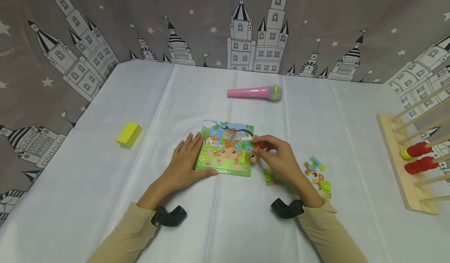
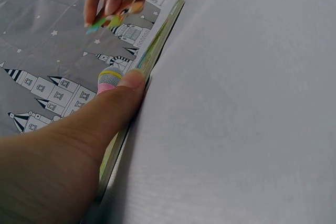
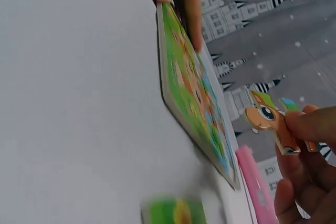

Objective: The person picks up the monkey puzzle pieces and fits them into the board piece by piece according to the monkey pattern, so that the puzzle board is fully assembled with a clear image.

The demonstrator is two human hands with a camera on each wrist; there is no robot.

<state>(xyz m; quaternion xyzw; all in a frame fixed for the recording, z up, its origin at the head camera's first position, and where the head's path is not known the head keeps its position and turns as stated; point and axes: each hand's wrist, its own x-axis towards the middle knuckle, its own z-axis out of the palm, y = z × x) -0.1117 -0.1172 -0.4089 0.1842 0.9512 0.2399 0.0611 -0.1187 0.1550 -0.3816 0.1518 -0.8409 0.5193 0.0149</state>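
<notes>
A monkey picture puzzle (image 1: 225,164) lies on the white cloth, its upper part blue and its lower part green. My left hand (image 1: 184,159) rests along its left side, fingers straight. In the left wrist view, the left thumb (image 2: 113,103) presses against the puzzle's near edge. At the puzzle's right side, my right hand (image 1: 283,159) pinches a puzzle piece with a monkey's eye (image 3: 268,119) between thumb and fingers, held above the cloth. Loose green pieces (image 1: 270,178) lie partly hidden beneath the right hand. More loose monkey pieces (image 1: 315,177) lie right of that wrist.
Beyond the puzzle lies a pink toy microphone (image 1: 249,93). A yellow block (image 1: 129,134) is off to the left. A wooden bead frame (image 1: 397,157) with red and yellow beads stands at the right edge. Castle-print fabric (image 1: 204,20) hangs behind the table.
</notes>
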